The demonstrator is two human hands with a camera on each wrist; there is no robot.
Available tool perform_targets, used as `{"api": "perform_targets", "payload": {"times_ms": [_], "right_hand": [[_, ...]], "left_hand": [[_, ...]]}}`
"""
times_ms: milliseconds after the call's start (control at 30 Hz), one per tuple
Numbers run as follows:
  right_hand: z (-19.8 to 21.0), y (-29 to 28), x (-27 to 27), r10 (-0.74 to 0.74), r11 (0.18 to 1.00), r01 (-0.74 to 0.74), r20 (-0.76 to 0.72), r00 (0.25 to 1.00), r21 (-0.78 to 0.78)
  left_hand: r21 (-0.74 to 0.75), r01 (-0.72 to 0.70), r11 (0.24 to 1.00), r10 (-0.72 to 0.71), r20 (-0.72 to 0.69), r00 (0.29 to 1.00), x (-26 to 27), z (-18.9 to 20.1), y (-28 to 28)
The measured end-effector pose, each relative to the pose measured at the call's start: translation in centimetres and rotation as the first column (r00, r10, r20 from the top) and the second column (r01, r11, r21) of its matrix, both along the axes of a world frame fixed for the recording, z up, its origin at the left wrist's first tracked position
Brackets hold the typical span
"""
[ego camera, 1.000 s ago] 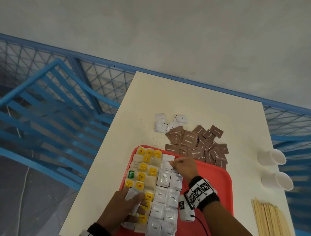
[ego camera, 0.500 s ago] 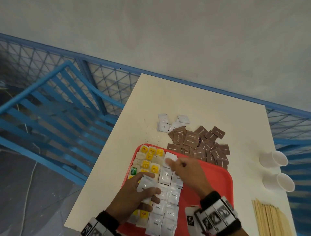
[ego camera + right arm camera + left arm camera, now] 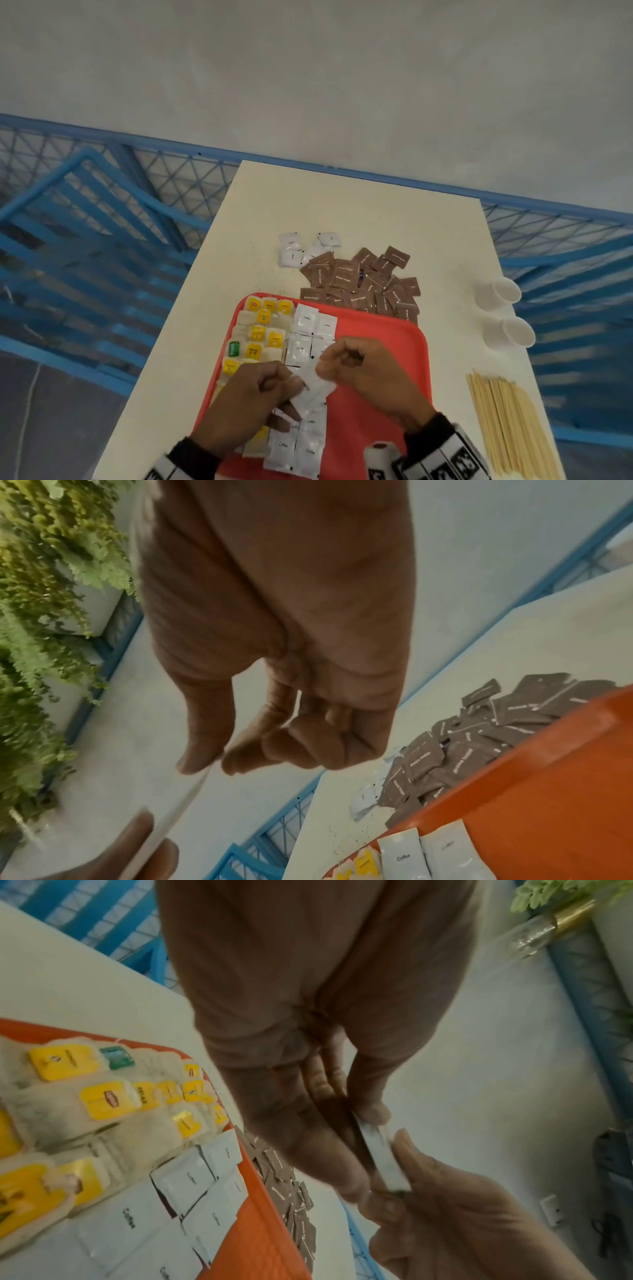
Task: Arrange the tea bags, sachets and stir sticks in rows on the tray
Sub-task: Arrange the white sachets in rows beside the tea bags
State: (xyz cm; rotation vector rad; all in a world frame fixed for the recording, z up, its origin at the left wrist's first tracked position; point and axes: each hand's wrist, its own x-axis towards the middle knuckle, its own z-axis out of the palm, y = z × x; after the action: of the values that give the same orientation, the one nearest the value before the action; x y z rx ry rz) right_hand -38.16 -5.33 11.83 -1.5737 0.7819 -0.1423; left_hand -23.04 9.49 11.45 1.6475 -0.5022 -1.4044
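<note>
Both hands hold one white coffee sachet just above the red tray. My left hand pinches its lower left end, and my right hand pinches the upper right end between thumb and forefinger. The left wrist view shows the sachet edge-on between the fingers. Tea bags with yellow tags fill the tray's left columns. White coffee sachets lie in two columns beside them. Brown sugar sachets lie heaped on the table beyond the tray. Wooden stir sticks lie on the table at the right.
A few white sachets lie loose on the table behind the brown heap. Two white paper cups lie on their sides near the right edge. The tray's right half is bare red. A blue railing runs round the table.
My left hand lifted off the tea bags with a white sachet and moved right. My right hand drew back from the far end of the sachet column and took the sachet's other end.
</note>
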Motion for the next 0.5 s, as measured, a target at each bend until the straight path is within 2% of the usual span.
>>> {"api": "perform_targets", "payload": {"times_ms": [100,233,300,433,500], "right_hand": [[-0.3,0.6,-0.3,0.03,1.0,-0.029,0.03,0.999,-0.009],[-0.9,1.3,-1.0,-0.001,1.0,0.002,0.013,1.0,-0.013],[-1.5,1.6,-1.5,0.04,0.999,-0.039,-0.022,0.999,0.014],[-2.0,2.0,-1.3,0.143,0.99,-0.143,-0.057,0.988,0.0],[-2.1,1.5,-0.6,0.133,0.991,-0.134,-0.051,0.99,0.0]], "left_hand": [[0.019,0.077,0.997,-0.078,0.043,0.996,-0.2,-0.1,0.1],[-0.003,-0.1,0.995,0.1,0.151,0.983,-0.3,-0.3,0.1],[-0.013,-0.145,0.989,0.145,0.172,0.974,-0.3,-0.5,0.0],[-0.021,0.054,0.998,-0.047,0.238,0.97,-0.2,-0.9,-0.3],[-0.03,0.065,0.997,-0.055,0.261,0.964,0.1,-1.1,-0.7]]}}
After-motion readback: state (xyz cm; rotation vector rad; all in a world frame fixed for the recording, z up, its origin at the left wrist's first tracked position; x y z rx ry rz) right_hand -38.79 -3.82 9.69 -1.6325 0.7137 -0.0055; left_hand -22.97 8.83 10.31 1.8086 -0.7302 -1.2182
